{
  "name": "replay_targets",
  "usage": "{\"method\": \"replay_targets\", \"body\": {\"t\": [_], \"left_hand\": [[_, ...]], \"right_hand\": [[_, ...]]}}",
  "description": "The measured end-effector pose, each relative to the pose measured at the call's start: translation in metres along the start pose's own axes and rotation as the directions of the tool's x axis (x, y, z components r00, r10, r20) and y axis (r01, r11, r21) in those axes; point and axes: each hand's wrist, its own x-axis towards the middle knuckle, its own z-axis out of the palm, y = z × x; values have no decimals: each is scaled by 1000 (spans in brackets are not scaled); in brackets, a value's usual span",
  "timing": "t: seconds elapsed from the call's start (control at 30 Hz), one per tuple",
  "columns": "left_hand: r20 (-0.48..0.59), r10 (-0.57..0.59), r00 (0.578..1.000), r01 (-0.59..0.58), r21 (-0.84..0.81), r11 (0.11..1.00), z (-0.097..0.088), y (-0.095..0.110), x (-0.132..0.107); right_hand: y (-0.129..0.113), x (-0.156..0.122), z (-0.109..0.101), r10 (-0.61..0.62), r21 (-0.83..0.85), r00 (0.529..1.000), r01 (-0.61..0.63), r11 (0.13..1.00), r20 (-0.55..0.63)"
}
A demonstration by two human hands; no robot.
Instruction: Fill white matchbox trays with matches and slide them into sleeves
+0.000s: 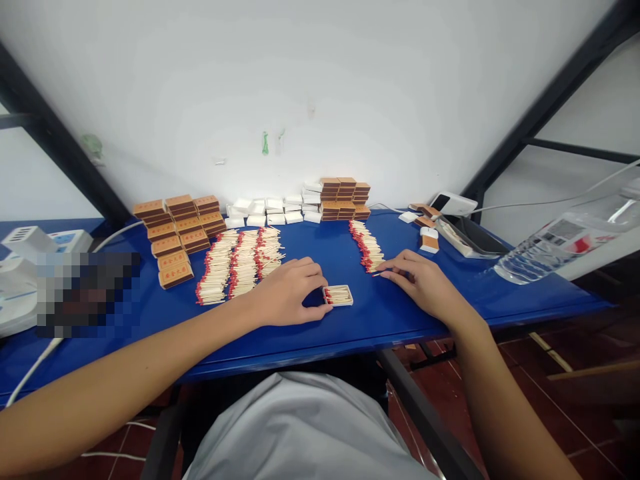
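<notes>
My left hand (287, 293) rests on the blue table (350, 327), its fingers curled against the left end of a small white matchbox tray (339, 295) filled with red-tipped matches. My right hand (423, 280) lies to the right, fingertips pinched on a few matches at the near end of a row of loose matches (367, 245). Larger rows of loose matches (239, 263) lie left of my left hand.
Stacks of brown matchbox sleeves (181, 230) stand at the back left and more brown sleeves (344, 198) at the back centre, with white empty trays (273, 211) between. A plastic water bottle (550, 250), a phone (453, 202) and loose boxes (429, 240) sit right. White devices (30, 267) are at left.
</notes>
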Motion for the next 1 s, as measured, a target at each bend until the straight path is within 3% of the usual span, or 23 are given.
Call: {"method": "replay_targets", "body": {"t": [0.23, 0.57, 0.77, 0.9, 1.0], "left_hand": [[4, 2, 1000, -2, -1, 1000, 0, 0, 0], [2, 6, 1000, -6, -5, 1000, 0, 0, 0], [5, 9, 1000, -9, -4, 1000, 0, 0, 0], [9, 5, 1000, -5, -7, 1000, 0, 0, 1], [17, 5, 1000, -5, 2, 1000, 0, 1, 1]], "right_hand": [[1, 0, 2, 16, 8, 999, -16, 1000, -29], [-3, 4, -1, 86, 6, 995, -86, 996, 51], [-47, 5, -3, 40, 52, 999, -41, 998, 8], [-84, 10, 4, -31, 48, 996, 27, 998, 88], [-99, 15, 13, -79, 23, 988, 77, 997, 132]]}}
